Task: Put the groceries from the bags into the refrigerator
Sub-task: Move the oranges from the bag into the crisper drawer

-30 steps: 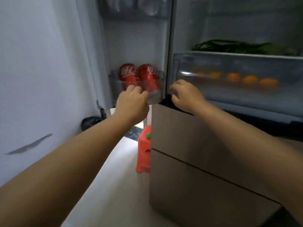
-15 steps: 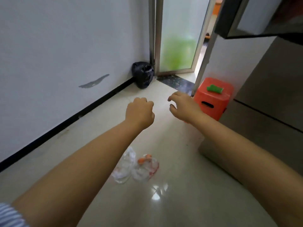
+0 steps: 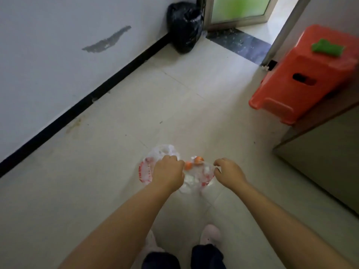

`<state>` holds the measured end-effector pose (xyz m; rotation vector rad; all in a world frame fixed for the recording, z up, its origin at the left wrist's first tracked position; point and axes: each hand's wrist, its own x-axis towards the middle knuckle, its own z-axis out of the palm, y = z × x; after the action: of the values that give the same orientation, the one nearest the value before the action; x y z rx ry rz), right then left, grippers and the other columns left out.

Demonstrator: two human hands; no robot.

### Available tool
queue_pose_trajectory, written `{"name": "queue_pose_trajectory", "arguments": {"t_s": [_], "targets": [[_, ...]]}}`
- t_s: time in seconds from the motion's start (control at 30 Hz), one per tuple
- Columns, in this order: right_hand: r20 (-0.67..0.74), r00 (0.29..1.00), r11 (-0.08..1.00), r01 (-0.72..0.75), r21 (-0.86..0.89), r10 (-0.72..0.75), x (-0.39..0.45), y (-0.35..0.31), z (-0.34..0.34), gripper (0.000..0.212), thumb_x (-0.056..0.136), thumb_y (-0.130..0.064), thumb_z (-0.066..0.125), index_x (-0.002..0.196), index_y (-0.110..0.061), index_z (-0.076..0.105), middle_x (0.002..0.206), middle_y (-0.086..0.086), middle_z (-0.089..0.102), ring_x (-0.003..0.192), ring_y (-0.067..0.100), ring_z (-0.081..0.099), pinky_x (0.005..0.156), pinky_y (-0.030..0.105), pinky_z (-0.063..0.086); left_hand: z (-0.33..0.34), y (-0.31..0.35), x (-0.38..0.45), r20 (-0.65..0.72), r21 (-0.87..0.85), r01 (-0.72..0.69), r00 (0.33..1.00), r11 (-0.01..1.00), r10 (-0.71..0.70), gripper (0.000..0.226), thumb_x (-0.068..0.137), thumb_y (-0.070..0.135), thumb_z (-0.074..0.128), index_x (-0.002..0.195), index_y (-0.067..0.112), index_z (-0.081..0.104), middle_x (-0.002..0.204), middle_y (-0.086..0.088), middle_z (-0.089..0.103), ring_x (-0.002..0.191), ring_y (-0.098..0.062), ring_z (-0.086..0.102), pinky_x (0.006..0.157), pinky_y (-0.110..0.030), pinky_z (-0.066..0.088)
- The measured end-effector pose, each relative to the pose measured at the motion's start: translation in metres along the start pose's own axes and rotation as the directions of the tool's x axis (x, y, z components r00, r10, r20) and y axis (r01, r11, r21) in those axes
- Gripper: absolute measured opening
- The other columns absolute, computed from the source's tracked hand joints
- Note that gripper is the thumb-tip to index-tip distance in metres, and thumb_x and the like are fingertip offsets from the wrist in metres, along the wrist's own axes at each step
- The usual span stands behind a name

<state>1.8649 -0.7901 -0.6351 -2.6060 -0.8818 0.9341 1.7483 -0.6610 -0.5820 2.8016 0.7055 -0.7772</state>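
Head view looks down at the floor [image 3: 108,171], where two clear plastic bags [image 3: 196,177] lie by the person's feet. The left hand [image 3: 168,172] is curled, knuckles up, over the bags; whether it grips plastic I cannot tell. The right hand [image 3: 228,172] pinches a bag's edge. Two oranges [image 3: 192,163] sit between the hands. A red stool [image 3: 303,74] stands well apart.

Pale tiled floor [image 3: 174,117], white wall [image 3: 48,45], red stool [image 3: 303,78].
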Motion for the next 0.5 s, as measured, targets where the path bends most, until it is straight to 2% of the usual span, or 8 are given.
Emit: {"name": "queue_pose_trajectory", "arguments": {"t_s": [0.13,0.23,0.37,0.5], "targets": [[0.078,0.996,0.999,-0.032,-0.032,0.035,0.059,0.038,0.104,0.028,0.086,-0.007,0.045,0.108,-0.003,0.062,0.116,0.019,0.062,0.107,0.032,0.057,0.087,0.034,0.045,0.098,-0.013,0.080,0.081,0.017,-0.101,0.992,0.995,0.099,0.028,0.093,0.009,0.040,0.117,0.006,0.053,0.116,-0.013,0.058,0.109,-0.029,0.053,0.088,-0.035,0.046],[0.163,0.986,0.996,-0.005,-0.086,0.019,0.109,0.072,0.181,0.036,0.084,0.000,0.040,0.114,-0.007,0.060,0.124,0.018,0.057,0.110,0.032,0.055,0.089,0.035,0.045,0.185,-0.018,0.145,0.122,-0.008,-0.164,0.979,0.986,0.163,0.029,0.091,0.000,0.041,0.116,0.005,0.056,0.115,-0.013,0.059,0.107,-0.029,0.056,0.085,-0.035,0.049],[0.319,0.945,0.964,0.142,-0.224,-0.065,0.178,0.114,0.264,0.044,0.085,0.004,0.040,0.124,-0.011,0.053,0.131,0.013,0.053,0.119,0.029,0.049,0.096,0.033,0.043,0.305,-0.018,0.227,0.264,0.004,-0.251,0.934,0.968,0.242,0.037,0.092,-0.005,0.040,0.122,0.007,0.056,0.126,-0.013,0.056,0.116,-0.030,0.055,0.094,-0.037,0.047],[0.443,0.881,0.883,0.333,-0.331,-0.167,0.243,0.145,0.321,0.050,0.087,0.003,0.039,0.134,-0.015,0.043,0.140,0.009,0.047,0.126,0.026,0.044,0.106,0.036,0.038,0.395,-0.013,0.303,0.306,0.075,-0.393,0.884,0.916,0.354,0.036,0.094,-0.001,0.042,0.127,0.006,0.053,0.132,-0.013,0.053,0.121,-0.030,0.053,0.102,-0.038,0.045]]}}
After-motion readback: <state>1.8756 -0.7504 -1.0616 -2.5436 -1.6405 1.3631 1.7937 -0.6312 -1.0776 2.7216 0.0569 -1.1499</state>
